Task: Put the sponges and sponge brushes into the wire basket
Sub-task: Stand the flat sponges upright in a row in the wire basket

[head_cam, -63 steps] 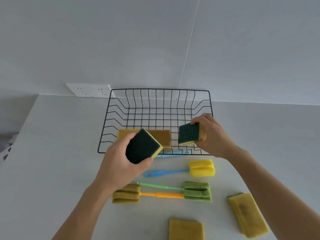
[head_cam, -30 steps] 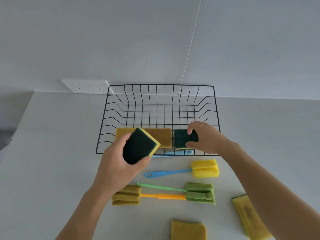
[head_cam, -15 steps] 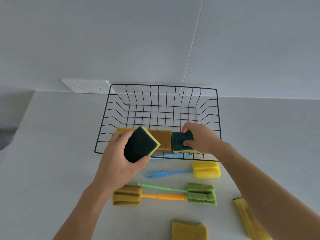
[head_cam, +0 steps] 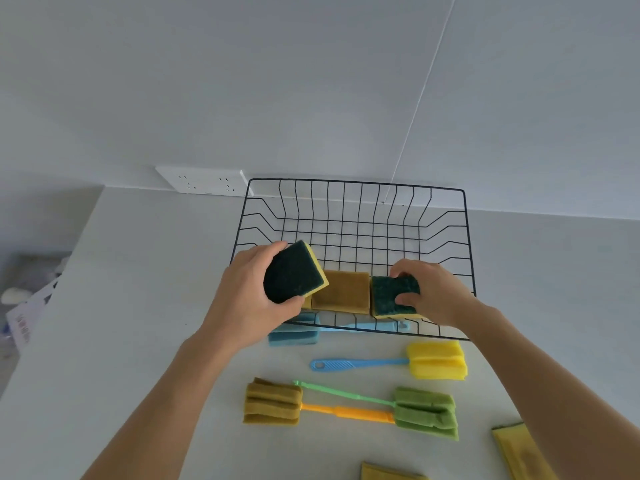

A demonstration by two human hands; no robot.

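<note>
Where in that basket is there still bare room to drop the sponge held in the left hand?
The back half of the wire basket is bare grid, bordered by the far rim and side walls. The front row is crowded: a tan sponge sits beside the green-topped sponge under the right hand. The left hand holds its sponge over the front-left corner.
</note>
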